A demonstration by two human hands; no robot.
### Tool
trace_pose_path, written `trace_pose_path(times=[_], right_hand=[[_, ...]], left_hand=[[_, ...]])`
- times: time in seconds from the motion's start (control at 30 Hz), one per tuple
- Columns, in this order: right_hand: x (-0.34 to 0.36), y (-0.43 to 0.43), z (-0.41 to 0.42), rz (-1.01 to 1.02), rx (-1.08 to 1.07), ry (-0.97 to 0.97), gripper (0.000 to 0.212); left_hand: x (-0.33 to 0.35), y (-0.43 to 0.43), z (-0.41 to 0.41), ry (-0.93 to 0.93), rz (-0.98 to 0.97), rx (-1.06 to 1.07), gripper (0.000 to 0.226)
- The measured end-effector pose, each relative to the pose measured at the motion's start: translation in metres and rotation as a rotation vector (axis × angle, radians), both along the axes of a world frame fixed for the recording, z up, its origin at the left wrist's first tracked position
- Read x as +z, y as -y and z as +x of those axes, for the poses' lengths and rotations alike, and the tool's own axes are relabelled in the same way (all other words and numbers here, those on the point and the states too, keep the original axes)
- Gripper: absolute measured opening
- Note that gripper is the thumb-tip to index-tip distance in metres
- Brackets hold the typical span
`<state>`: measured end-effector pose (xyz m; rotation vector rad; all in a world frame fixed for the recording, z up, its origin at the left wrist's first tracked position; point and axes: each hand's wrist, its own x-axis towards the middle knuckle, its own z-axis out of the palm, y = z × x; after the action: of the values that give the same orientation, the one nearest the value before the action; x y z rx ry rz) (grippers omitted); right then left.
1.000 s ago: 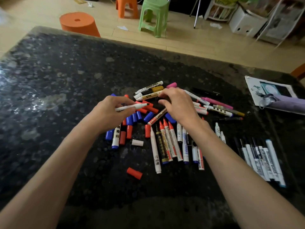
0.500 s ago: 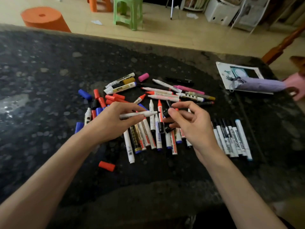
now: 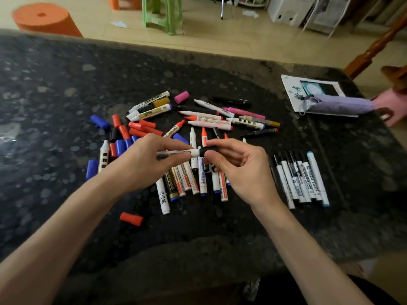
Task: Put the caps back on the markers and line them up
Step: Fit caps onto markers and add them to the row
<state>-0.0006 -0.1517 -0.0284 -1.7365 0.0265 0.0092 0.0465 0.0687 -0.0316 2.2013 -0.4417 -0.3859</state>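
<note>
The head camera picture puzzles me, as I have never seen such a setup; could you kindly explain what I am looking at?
There is no machine: a person wears one camera on the head, looking down at their own two bare hands. The left hand grips a white marker, and the right hand pinches a black cap at its tip. Beneath, on the dark speckled table, lies a loose pile of markers and caps. To the right, a row of capped markers lies side by side. One red cap lies alone nearer the person.
</note>
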Motion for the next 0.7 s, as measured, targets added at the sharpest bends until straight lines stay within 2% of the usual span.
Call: trace_pose_path(times=[0.13,0.33,0.43,0.5,0.57,0.63,0.7], right_hand=[[-0.009,-0.004,-0.001,-0.032,-0.046,0.056,0.023],[-0.011,-0.009,-0.003,-0.056,-0.088,0.124,0.022],[-0.003,-0.010,-0.002,0.042,-0.104,0.067,0.021],[-0.001,-0.009,-0.001,0.183,-0.167,0.000,0.027],[0.000,-0.003,0.001,0.311,-0.226,-0.079,0.032],[0.000,0.016,0.006,0.341,-0.284,-0.113,0.025],[0.000,0.046,0.013,0.252,-0.360,-0.145,0.020]], left_hand=[[0.000,0.002,-0.001,0.051,0.041,0.033,0.030],[-0.003,0.009,-0.006,0.054,0.017,0.034,0.021],[0.001,0.019,-0.010,0.002,-0.094,0.004,0.025],[0.003,0.032,-0.015,-0.038,-0.151,-0.006,0.023],[0.001,0.042,-0.019,-0.115,-0.195,-0.014,0.031],[-0.002,0.044,-0.021,-0.142,-0.201,-0.011,0.041],[-0.003,0.040,-0.019,-0.118,-0.182,0.018,0.044]])
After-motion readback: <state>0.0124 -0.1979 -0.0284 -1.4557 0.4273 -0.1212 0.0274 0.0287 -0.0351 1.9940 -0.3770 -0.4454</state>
